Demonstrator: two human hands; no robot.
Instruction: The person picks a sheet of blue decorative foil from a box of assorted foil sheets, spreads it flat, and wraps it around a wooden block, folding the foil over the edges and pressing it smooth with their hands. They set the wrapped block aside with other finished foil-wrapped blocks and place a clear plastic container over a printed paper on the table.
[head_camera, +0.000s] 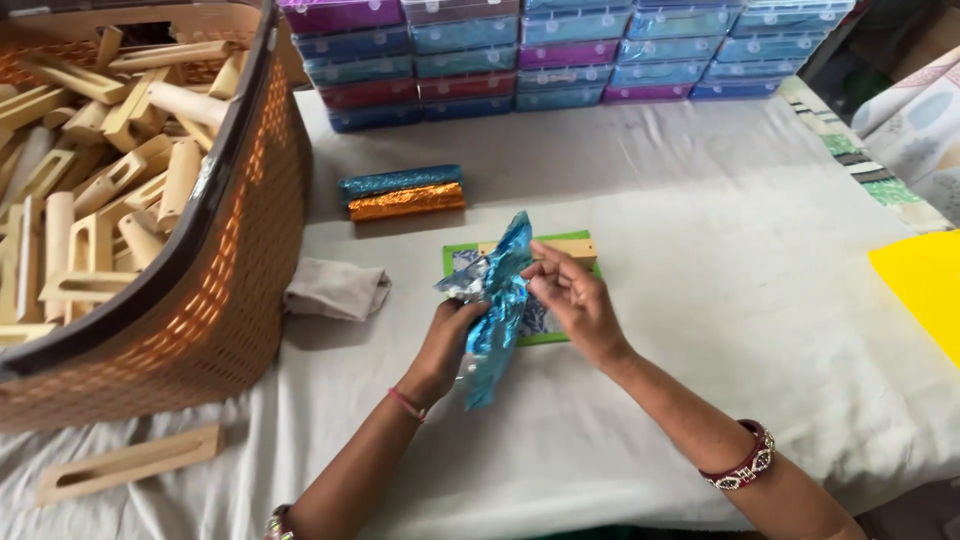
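My left hand (447, 340) grips a strip of shiny blue foil (497, 310) wrapped around a long piece, held upright above a green board (456, 256). My right hand (570, 300) pinches the foil's upper edge with its fingertips. A bare wooden piece (572, 248) lies across the far end of the green board, just behind my right hand. Two wrapped pieces, one blue (400, 181) and one orange (406, 202), lie side by side further back on the white cloth.
A large orange woven basket (235, 290) full of several wooden pieces stands at the left. One wooden piece (128, 463) lies in front of it. A grey rag (336, 289) lies beside the basket. Stacked coloured boxes (560, 50) line the back. A yellow sheet (925, 285) lies at the right.
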